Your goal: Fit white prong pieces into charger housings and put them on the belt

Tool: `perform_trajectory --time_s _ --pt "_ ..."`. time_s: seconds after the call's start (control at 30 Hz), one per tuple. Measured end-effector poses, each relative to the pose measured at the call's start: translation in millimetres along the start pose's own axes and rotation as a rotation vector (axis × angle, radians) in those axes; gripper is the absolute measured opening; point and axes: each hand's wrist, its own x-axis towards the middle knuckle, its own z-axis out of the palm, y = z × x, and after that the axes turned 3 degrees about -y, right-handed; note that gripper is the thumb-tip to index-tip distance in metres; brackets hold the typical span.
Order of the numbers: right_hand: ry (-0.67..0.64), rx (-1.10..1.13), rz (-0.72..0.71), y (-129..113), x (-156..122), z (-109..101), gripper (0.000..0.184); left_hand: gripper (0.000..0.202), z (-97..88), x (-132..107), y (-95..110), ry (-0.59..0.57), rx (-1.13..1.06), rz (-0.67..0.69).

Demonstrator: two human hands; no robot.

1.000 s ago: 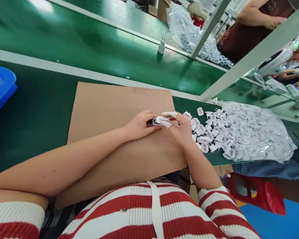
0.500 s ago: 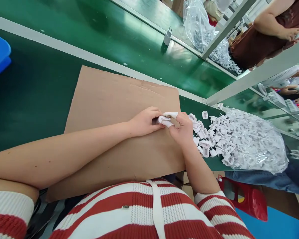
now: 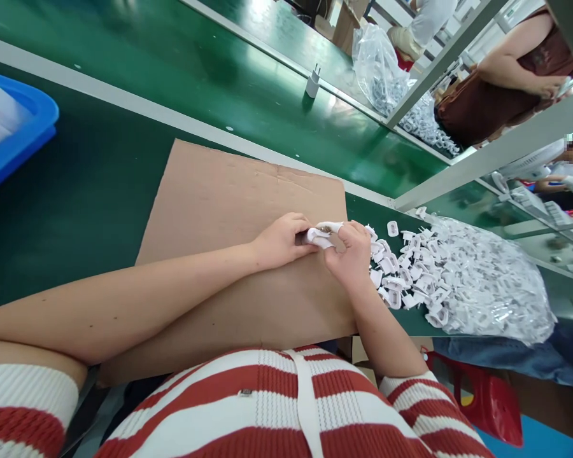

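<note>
My left hand [image 3: 279, 240] and my right hand [image 3: 348, 249] meet over a sheet of brown cardboard [image 3: 229, 210] on the green bench. Both are closed on one small white charger part [image 3: 315, 236] held between them. White finger cots cover my right thumb and forefinger, which pinch the part's right end. My left fingers wrap round its left end, where a dark bit shows. Just right of my right hand lies a pile of small white plug parts [image 3: 410, 273].
A clear plastic bag [image 3: 496, 286] of more white parts spreads to the right. A blue bin [image 3: 19, 137] sits at the left edge. One white charger [image 3: 312, 81] stands on the green conveyor belt. Another person [image 3: 510, 76] works beyond the frame posts. A red stool [image 3: 487, 401] is below.
My hands stay together on the part; my right fingers have curled more tightly round it. The view has shifted, bringing more of the blue bin in.
</note>
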Motion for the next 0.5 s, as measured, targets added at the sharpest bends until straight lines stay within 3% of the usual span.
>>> perform_trajectory --time_s 0.17,0.37,0.43,0.5 --pt "0.011 0.007 0.014 0.8 -2.0 3.0 0.026 0.033 1.0 0.2 -1.9 0.007 0.025 0.013" --pt "0.006 0.164 0.079 4.4 -3.9 9.6 0.016 0.033 2.2 1.5 -4.0 0.019 0.045 0.050" --pt "0.010 0.277 0.116 4.7 -6.2 13.8 0.024 0.031 0.7 0.2 -3.5 0.014 0.062 0.061" --pt "-0.011 0.398 0.137 4.4 -8.3 16.9 0.044 0.027 -1.8 -3.0 -1.6 0.032 0.074 0.072"
